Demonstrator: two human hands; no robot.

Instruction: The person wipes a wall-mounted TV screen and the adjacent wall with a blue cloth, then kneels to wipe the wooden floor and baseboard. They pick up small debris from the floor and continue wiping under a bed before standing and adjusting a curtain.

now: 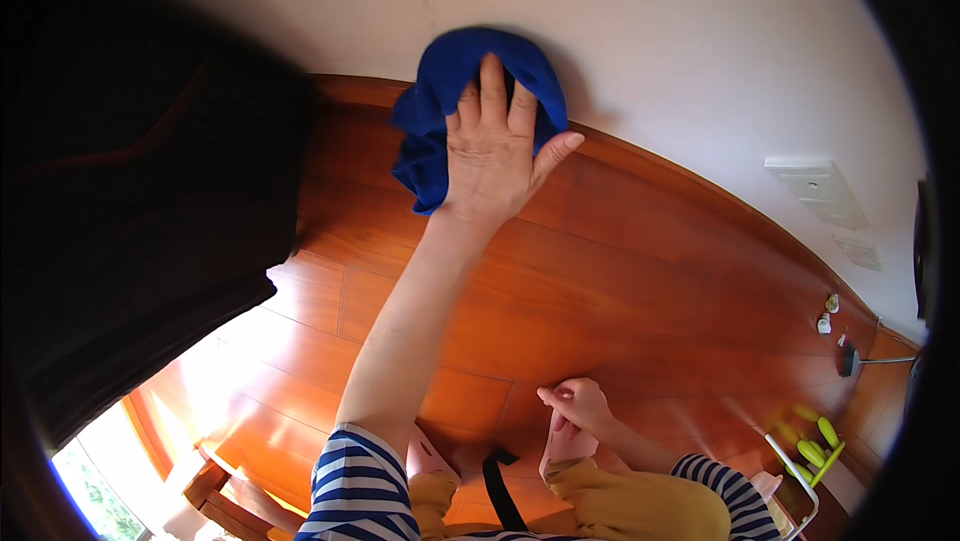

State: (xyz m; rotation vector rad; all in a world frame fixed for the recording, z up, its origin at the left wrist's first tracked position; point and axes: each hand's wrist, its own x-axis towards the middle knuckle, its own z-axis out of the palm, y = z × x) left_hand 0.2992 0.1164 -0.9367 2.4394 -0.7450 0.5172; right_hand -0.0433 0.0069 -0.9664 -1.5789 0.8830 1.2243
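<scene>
My left hand [491, 143] lies spread on a blue cloth [431, 109], pressing it to the white wall [637, 38] just above the wooden baseboard [637, 149]. Its thumb sticks out to the right, off the cloth, and the cloth's loose folds hang at the left over the baseboard. My right hand [581, 406] is low in the view, above a pink slipper [559, 447] and near my knee. Its fingers are curled, with nothing seen in them.
A large dark piece of furniture or fabric [150, 203] fills the left side. Wall sockets [817, 192] are at the right. Small white items [824, 324] lie on the wooden floor [600, 271]. Green dumbbell-like objects [814, 451] and a wooden furniture leg [232, 503] stand low down.
</scene>
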